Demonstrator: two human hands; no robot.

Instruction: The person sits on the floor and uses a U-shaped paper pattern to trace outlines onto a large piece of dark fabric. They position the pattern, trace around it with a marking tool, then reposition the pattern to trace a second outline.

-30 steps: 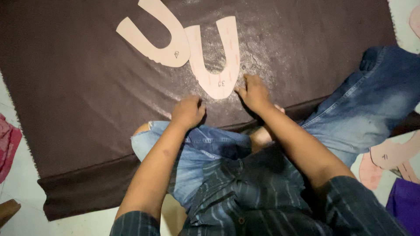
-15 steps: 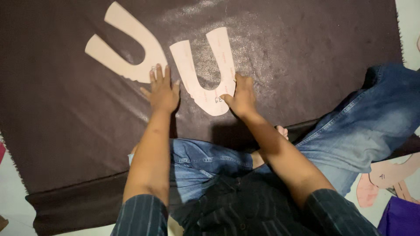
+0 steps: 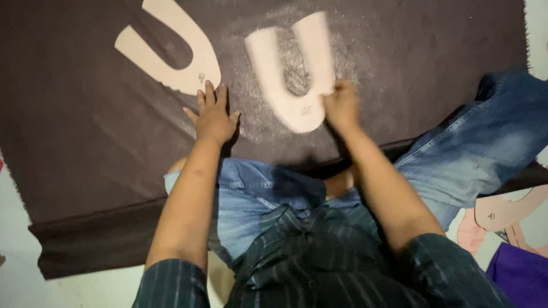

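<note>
From the head camera, the left hand (image 3: 214,117) lies flat, fingers spread wide, on the dark brown sheet (image 3: 85,142), fingertips just below one pale U-shaped template (image 3: 171,54). The right hand (image 3: 341,105), fingers curled, grips the second template's (image 3: 294,71) lower right edge.

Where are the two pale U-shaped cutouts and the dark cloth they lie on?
Right U-shaped cutout (image 3: 268,63), head view: on its left limb.
Left U-shaped cutout (image 3: 197,71), head view: on its curved lower bend.
Dark brown cloth (image 3: 74,142), head view: on a bare stretch left of the hands.
</note>
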